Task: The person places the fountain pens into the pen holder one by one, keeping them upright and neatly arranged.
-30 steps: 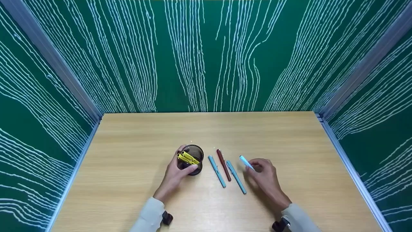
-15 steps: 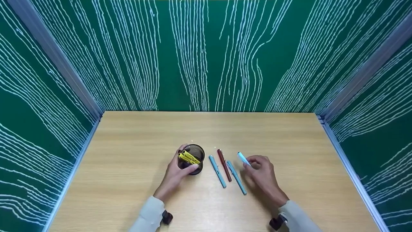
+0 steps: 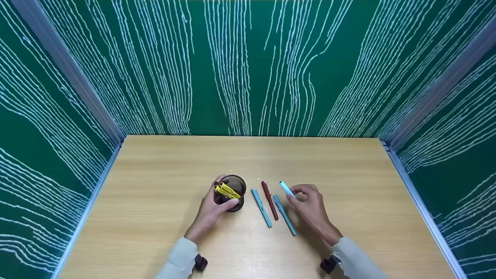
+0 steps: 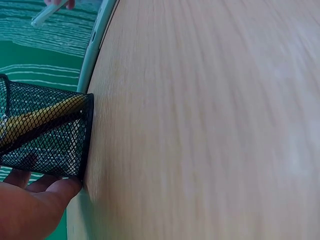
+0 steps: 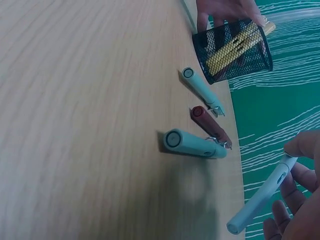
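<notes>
My left hand grips a black mesh pen holder standing on the table, fingers round its far side and thumb near the rim. Yellow pens lean inside it. Between thumb and fingers of my right hand is a light blue pen, held tilted above the table; its lower end hangs free in the right wrist view. Between the hands lie a left blue pen, a dark red pen and a right blue pen, side by side at a slant.
The wooden table reaches back to a green wall with wavy white lines. Green panels also stand at both sides, edged by grey metal posts. Dark devices are strapped at both wrists.
My right hand has moved a little to the left with the light blue pen. The left hand and the pen holder stay in place, as do the pens on the table.
</notes>
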{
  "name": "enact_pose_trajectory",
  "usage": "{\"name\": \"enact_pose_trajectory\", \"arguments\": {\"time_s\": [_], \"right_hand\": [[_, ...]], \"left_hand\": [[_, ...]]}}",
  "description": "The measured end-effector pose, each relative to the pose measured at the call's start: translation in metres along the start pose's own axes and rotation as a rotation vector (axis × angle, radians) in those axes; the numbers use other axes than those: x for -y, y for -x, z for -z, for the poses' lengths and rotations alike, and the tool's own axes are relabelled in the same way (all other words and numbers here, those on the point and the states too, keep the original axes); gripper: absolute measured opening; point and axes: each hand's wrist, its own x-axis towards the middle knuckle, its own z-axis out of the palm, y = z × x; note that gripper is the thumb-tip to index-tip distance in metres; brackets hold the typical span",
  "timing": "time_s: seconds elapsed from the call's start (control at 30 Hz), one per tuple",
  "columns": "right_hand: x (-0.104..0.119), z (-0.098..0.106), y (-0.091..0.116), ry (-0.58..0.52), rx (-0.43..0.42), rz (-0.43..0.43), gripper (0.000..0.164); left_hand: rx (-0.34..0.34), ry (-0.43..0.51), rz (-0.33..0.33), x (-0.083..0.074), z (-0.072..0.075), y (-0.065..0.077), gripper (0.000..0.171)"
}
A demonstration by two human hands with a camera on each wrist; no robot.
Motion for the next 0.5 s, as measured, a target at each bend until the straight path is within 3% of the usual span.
{"name": "enact_pose_trajectory", "arguments": {"time_s": [0.5], "right_hand": [[0.016, -0.006, -0.006, -0.006, 0.020, 0.033, 0.009]], "left_hand": [[0.018, 0.015, -0.004, 0.002, 0.001, 0.000, 0.089]]}}
